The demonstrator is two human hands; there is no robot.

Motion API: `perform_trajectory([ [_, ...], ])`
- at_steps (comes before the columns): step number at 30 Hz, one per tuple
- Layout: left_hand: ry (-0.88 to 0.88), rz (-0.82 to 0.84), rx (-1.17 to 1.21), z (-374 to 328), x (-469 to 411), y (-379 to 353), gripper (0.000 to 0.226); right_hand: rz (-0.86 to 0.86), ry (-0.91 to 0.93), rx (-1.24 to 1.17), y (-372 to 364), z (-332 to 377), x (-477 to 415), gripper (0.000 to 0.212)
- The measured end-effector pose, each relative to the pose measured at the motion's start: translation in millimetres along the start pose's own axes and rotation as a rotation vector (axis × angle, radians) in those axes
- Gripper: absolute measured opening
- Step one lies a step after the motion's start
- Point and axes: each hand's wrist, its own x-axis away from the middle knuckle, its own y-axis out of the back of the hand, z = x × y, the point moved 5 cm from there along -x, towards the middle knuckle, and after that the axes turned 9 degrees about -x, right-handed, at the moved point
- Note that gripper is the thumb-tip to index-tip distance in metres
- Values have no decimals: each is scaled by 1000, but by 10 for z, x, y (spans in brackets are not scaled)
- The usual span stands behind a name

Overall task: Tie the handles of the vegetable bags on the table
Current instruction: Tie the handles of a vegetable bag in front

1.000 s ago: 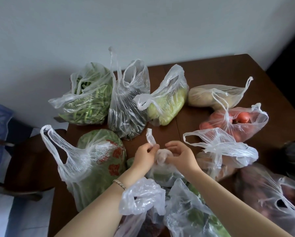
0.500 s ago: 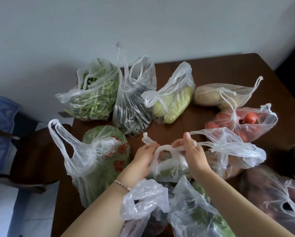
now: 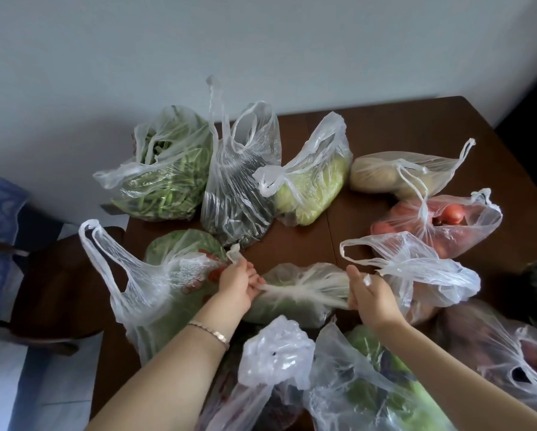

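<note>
A clear plastic bag of green vegetables [image 3: 295, 303] lies at the middle of the brown table [image 3: 400, 126]. Its two handles are stretched flat and taut between my hands. My left hand [image 3: 239, 283] is shut on the left handle, whose tip pokes up above my fingers. My right hand [image 3: 368, 295] is shut on the right handle. The crossing of the handles sits between the hands, above the bag.
Several more clear bags ring the middle one: green beans [image 3: 164, 172], dark greens [image 3: 239, 188], cabbage [image 3: 313, 181], potatoes [image 3: 394, 174], tomatoes [image 3: 438, 219], a printed bag [image 3: 155, 284], others near me. A dark chair [image 3: 52, 275] stands left of the table.
My hands were close together working the handles at the bag's top. They have moved apart, left and right, and the handles are now pulled taut between them.
</note>
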Motion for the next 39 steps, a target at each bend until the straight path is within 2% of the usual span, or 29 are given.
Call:
perform_trajectory([
  [2, -206, -4, -286, -39, 31, -60, 36, -28, -7, 60, -12, 37, 9, 47],
  [4, -394, 83, -563, -131, 167, -165, 33, -15, -51, 56, -9, 70, 5, 50],
  [5, -433, 160, -648, -156, 230, -213, 31, 34, -70, 11, -27, 101, 3, 52],
  [9, -491, 473, -997, -110, 430, -428, 11, 254, -102, -517, -227, 412, 39, 44],
  [12, -514, 576, -1143, 20, 462, -508, 32, 377, -80, -739, -385, 653, 39, 36],
  [13, -508, 591, -1125, 57, 471, -519, 29, 425, -71, -751, -432, 692, 46, 32],
  [15, -528, 557, -1092, 83, 515, -549, 6, 493, -57, -759, -495, 708, 69, 21],
  [16, -525, 520, -1071, 92, 523, -564, 5, 495, -50, -761, -495, 699, 85, 15],
  [18, -447, 456, -983, 110, 484, -564, 17, 367, 38, -678, -413, 642, 60, 27],
  [20, -345, 411, -869, 118, 450, -541, 28, 143, 161, -449, -266, 549, 20, 40],
  [21, -328, 409, -831, 115, 436, -526, 30, 90, 186, -318, -228, 505, 16, 43],
  [23, -344, 454, -758, 108, 420, -525, 29, 152, 178, -92, -290, 418, 35, 39],
  [26, -301, 450, -591, 113, 419, -524, 14, 245, 164, 4, -444, 297, 52, 34],
  [28, -266, 424, -519, 123, 419, -515, 9, 236, 194, 27, -499, 313, 55, 25],
  [30, -206, 478, -357, 130, 456, -516, 10, 224, 222, 42, -533, 322, 37, 18],
  [31, -185, 494, -283, 116, 473, -514, 10, 204, 226, 23, -535, 317, 30, 18],
  [34, -146, 408, -141, 98, 410, -417, 20, 83, 154, -9, -487, 276, -18, 27],
  [37, -118, 401, -9, 58, 377, -383, 33, 93, 111, 250, -516, 219, -24, 32],
  [39, -156, 457, -10, -18, 410, -428, 37, 140, 137, 477, -599, 218, 15, 31],
])
